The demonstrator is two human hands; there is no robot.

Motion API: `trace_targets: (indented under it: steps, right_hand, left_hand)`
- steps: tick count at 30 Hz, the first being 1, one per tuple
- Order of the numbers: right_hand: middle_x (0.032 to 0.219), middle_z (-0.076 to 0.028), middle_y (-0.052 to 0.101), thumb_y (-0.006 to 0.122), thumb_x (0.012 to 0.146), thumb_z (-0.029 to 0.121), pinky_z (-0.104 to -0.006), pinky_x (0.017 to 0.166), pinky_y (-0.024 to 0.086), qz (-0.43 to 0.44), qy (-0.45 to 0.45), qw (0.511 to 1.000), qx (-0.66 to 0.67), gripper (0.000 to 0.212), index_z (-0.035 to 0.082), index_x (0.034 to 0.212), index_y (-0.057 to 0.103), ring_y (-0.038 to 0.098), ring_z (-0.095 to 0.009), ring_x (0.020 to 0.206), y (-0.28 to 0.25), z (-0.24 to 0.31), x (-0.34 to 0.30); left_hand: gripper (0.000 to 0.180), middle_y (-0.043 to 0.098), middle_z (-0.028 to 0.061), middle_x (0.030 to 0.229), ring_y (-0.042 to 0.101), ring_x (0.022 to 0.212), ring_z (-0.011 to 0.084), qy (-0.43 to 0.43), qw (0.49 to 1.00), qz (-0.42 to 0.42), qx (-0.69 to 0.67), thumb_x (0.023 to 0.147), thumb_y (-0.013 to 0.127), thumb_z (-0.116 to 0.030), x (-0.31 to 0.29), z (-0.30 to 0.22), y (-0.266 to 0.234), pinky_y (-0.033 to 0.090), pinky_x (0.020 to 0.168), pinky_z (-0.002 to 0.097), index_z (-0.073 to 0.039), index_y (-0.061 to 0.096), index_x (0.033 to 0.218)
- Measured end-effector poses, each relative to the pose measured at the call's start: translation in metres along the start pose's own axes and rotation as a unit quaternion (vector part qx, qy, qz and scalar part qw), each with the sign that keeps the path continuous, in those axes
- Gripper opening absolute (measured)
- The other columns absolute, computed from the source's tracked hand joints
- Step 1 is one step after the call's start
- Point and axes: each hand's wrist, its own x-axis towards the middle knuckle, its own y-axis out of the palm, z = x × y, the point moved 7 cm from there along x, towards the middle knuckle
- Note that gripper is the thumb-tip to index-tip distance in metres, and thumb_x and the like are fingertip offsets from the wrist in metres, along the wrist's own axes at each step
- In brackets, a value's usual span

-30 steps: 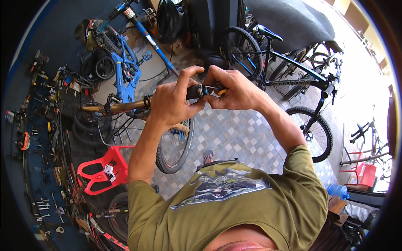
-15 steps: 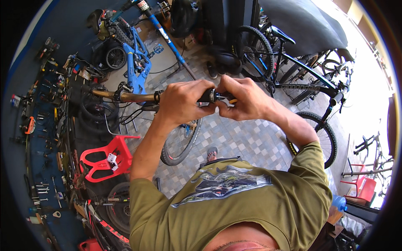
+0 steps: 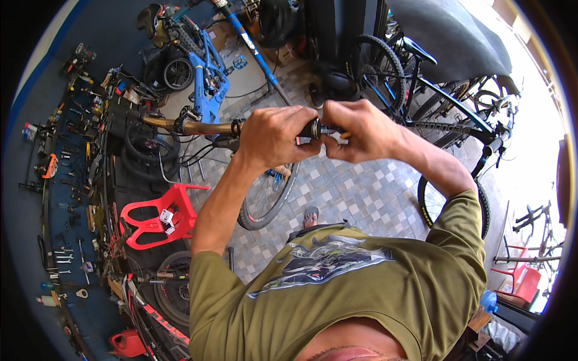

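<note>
A bronze-coloured handlebar (image 3: 201, 127) runs from the left into my hands. My left hand (image 3: 277, 133) is wrapped round its black grip (image 3: 314, 129), whose dark end ring shows past my thumb and forefinger. Just off that end, my right hand (image 3: 364, 132) is closed in a pinch on a small tool with a yellow-orange part (image 3: 345, 135). A thin metallic piece bridges the tool and the grip's end. My right fingers hide most of the tool, so its exact kind cannot be made out.
A bicycle wheel (image 3: 269, 201) stands below the handlebar. At left are a red plastic chair (image 3: 141, 210) and a wall of tools (image 3: 63, 256). A blue bike frame (image 3: 208, 96) is at the far left, and a black bicycle (image 3: 448, 102) stands at right on the tiled floor (image 3: 355, 192).
The whole view has shifted slightly, moving the surroundings rightward. My right hand has tilted a little and its fingers sit slightly farther from my left hand. Both grasps stay the same.
</note>
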Motion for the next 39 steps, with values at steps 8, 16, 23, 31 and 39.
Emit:
trace_targets:
  steps: [8,16,23,31,39]
  right_hand:
    - [0.078,-0.014,0.059,0.075,0.084,0.007,-0.0438,0.06,0.053,0.01,0.088,0.995,0.055,0.025,0.003,0.093,0.052,0.066,-0.036,0.069,-0.005,-0.008,0.001]
    - [0.077,-0.007,0.056,0.08,0.075,0.013,-0.0433,0.055,0.052,0.011,-0.109,0.981,-0.162,0.031,0.011,0.094,0.056,0.065,-0.029,0.068,0.006,0.02,-0.009]
    - [0.08,-0.014,0.066,0.076,0.077,0.005,-0.0413,0.058,0.055,-0.038,-0.016,0.999,-0.026,0.026,0.002,0.094,0.057,0.069,-0.035,0.067,-0.008,-0.003,-0.001]
    - [0.073,-0.012,0.061,0.074,0.079,0.002,-0.0402,0.053,0.051,-0.093,0.064,0.994,-0.002,0.023,0.004,0.089,0.053,0.067,-0.03,0.06,0.001,0.012,-0.025]
    - [0.084,0.0,0.056,0.06,0.092,-0.003,-0.0222,0.06,0.041,-0.266,0.32,0.899,0.135,0.022,0.005,0.111,0.052,0.051,-0.004,0.068,-0.074,-0.045,-0.162]
  left_hand:
    - [0.036,0.066,0.0076,0.074,0.071,0.068,0.0319,-0.012,1.0,0.013,0.026,0.072,0.086,-0.032,0.005,0.001,0.006,0.057,0.061,0.0446,-0.01,0.061,0.088]
    - [0.038,0.066,0.0068,0.076,0.072,0.071,0.031,-0.033,0.997,0.041,0.053,0.072,0.087,-0.032,0.0,0.0,0.009,0.057,0.061,0.0451,-0.011,0.061,0.091]
    - [0.035,0.068,0.0071,0.077,0.071,0.07,0.0319,-0.039,0.998,0.027,0.051,0.069,0.086,-0.027,0.007,0.004,0.007,0.056,0.06,0.0444,-0.011,0.064,0.091]
    - [0.032,0.065,0.0053,0.074,0.069,0.066,0.0294,-0.021,0.999,0.013,0.046,0.072,0.084,-0.028,0.001,-0.007,0.006,0.054,0.058,0.0428,-0.012,0.062,0.088]
    - [0.025,0.061,0.0055,0.066,0.066,0.059,0.0292,-0.025,0.998,-0.027,0.06,0.078,0.081,-0.023,0.004,-0.002,-0.002,0.051,0.054,0.0411,-0.011,0.059,0.078]
